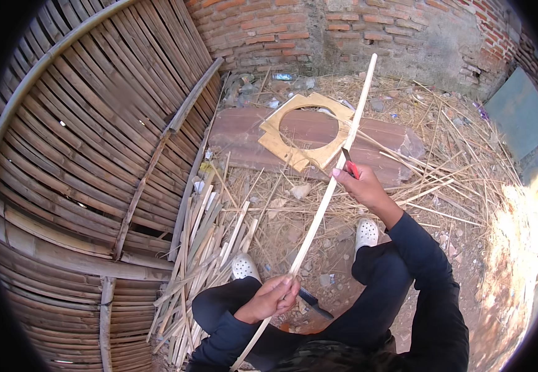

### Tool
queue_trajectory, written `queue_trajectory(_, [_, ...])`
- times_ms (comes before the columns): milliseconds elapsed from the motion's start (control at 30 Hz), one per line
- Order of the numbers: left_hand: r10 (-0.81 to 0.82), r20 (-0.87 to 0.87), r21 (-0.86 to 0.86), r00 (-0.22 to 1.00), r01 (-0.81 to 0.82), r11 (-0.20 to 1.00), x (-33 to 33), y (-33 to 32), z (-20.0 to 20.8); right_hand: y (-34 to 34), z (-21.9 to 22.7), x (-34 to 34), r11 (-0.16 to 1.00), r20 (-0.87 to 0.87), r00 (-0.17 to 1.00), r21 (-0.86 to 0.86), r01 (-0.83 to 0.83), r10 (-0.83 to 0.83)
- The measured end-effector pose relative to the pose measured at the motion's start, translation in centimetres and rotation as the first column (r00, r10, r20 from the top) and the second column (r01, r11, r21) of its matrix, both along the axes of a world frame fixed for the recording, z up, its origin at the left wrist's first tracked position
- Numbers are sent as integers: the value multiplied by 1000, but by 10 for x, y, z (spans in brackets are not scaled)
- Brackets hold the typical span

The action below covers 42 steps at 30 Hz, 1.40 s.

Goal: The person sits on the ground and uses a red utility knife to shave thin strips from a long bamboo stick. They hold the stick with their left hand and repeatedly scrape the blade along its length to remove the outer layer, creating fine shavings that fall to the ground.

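Observation:
A long pale bamboo strip (318,220) runs slantwise from my lap up toward the brick wall. My left hand (272,297) is closed around its lower part, near my knee. Farther up, my right hand (365,189) grips a red-handled utility knife (352,170). Its dark blade points up beside the strip, and the thumb presses close to the strip's edge. Whether the blade's edge touches the strip, I cannot tell. Just past my left hand, low between my legs, is a dark, long, flat object (314,302), partly hidden by that hand.
A pile of cut bamboo strips (194,266) lies at left by a bamboo slat wall (89,130). Ahead, a yellowish board with a round hole (272,142) rests on a reddish-brown sheet (231,133). Loose strips (433,173) and shavings litter the ground before the brick wall (262,34).

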State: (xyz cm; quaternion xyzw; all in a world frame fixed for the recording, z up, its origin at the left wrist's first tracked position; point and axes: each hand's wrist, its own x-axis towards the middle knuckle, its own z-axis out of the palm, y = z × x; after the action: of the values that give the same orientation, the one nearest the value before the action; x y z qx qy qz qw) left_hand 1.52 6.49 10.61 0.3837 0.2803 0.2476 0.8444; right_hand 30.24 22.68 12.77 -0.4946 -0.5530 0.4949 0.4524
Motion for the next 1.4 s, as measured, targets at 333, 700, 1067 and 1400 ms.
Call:
queue_trajectory(333, [364, -397, 631, 843, -37, 775, 33, 63, 8, 61, -16, -20, 978, -428, 892, -202, 59, -142])
queue_trajectory(700, [378, -190, 395, 906, -282, 874, 32, 108, 23, 2, -24, -68, 867, 494, 859, 478, -140, -134])
queue_trajectory(1067, [150, -163, 141, 975, -127, 982, 9, 86, 59, -15, 0, -75, 686, 634, 723, 656, -315, -274])
queue_trajectory(1400, [255, -330, 367, 909, -125, 922, 7, 81, 54, -3, -6, -81, 669, 673, 660, 662, -337, -333])
